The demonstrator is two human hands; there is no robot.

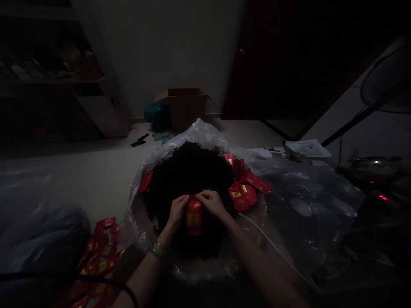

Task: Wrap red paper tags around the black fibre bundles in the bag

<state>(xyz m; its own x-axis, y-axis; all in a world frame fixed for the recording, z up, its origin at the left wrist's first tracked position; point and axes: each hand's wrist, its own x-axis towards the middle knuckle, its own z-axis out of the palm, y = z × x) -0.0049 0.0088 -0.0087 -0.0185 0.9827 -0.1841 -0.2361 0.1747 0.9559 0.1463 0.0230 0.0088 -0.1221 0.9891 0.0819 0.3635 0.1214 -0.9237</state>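
Observation:
Both my hands pinch the top edge of a small red packet (193,218) with a gold label, one at each corner. My left hand (177,210) grips the left corner, and a bracelet circles that wrist. The right corner is between the fingers of my right hand (212,202). Behind and beneath the packet is a heap of dark, loose, leaf-like material (189,171), perhaps tea leaves. A clear plastic liner (136,214) surrounds the heap. More red packets (245,194) lie at its right side, and a single red packet (145,182) rests at its left.
Several red packets (101,256) are piled at lower left, beside a plastic-covered bundle (41,239). An open cardboard box (188,109) and a teal bag (157,115) stand by the wall. Clear plastic sheeting (302,205) and a white cord (266,237) lie at right, near a fan (385,85).

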